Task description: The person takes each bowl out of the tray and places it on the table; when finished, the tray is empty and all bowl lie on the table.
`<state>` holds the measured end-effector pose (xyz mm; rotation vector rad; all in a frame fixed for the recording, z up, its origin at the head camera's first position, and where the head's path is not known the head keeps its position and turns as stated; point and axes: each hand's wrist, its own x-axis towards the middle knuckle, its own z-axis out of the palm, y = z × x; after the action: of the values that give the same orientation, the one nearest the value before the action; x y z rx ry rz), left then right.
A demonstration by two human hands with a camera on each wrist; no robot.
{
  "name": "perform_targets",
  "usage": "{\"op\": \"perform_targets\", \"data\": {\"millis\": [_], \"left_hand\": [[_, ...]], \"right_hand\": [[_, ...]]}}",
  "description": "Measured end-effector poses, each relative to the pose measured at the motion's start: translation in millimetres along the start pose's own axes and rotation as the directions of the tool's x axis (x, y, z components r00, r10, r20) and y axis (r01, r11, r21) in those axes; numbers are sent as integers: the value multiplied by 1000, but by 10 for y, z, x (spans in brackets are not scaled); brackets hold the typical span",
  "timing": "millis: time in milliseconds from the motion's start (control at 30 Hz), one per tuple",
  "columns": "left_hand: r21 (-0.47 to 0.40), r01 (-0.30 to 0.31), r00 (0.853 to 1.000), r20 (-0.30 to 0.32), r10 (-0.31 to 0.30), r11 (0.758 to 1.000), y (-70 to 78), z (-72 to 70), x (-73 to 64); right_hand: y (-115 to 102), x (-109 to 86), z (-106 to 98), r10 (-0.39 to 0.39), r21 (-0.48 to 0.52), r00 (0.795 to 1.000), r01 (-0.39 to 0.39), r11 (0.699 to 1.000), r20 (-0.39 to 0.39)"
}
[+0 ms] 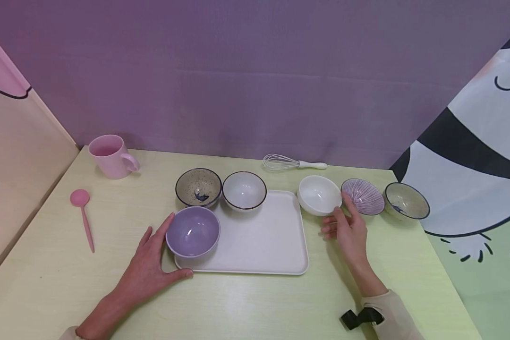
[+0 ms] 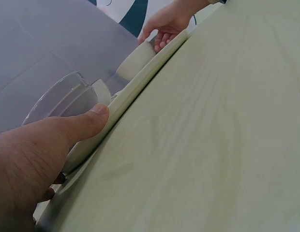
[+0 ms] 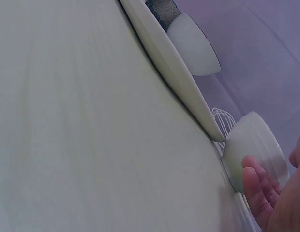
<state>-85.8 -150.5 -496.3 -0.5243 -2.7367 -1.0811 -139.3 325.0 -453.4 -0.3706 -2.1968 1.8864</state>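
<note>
A lavender bowl (image 1: 193,232) sits on the left end of a white rectangular tray (image 1: 263,245). My left hand (image 1: 150,264) spreads around its left and front sides, fingertips at the rim and thumb stretched along the tray's front edge. Behind it, a speckled dark-rimmed bowl (image 1: 198,187) and a white brown-rimmed bowl (image 1: 244,191) stand side by side at the tray's rear. To the right of the tray, my right hand (image 1: 349,231) is at the near right side of a plain white bowl (image 1: 319,195), its fingers extended beside the wall, as the right wrist view shows.
A purple-striped bowl (image 1: 363,196) and a beige dark-rimmed bowl (image 1: 407,201) stand in a row right of the white bowl. A whisk (image 1: 295,163) lies at the back. On the left are a pink mug (image 1: 110,158) and a pink spoon (image 1: 84,215).
</note>
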Motion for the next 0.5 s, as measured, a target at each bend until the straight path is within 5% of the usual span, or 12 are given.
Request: {"op": "perform_targets", "data": {"millis": [500], "left_hand": [[-13, 24, 1000, 11, -24, 1000, 10, -8, -2]], "right_hand": [[-162, -155, 122, -151, 53, 986, 155, 987, -74]]}}
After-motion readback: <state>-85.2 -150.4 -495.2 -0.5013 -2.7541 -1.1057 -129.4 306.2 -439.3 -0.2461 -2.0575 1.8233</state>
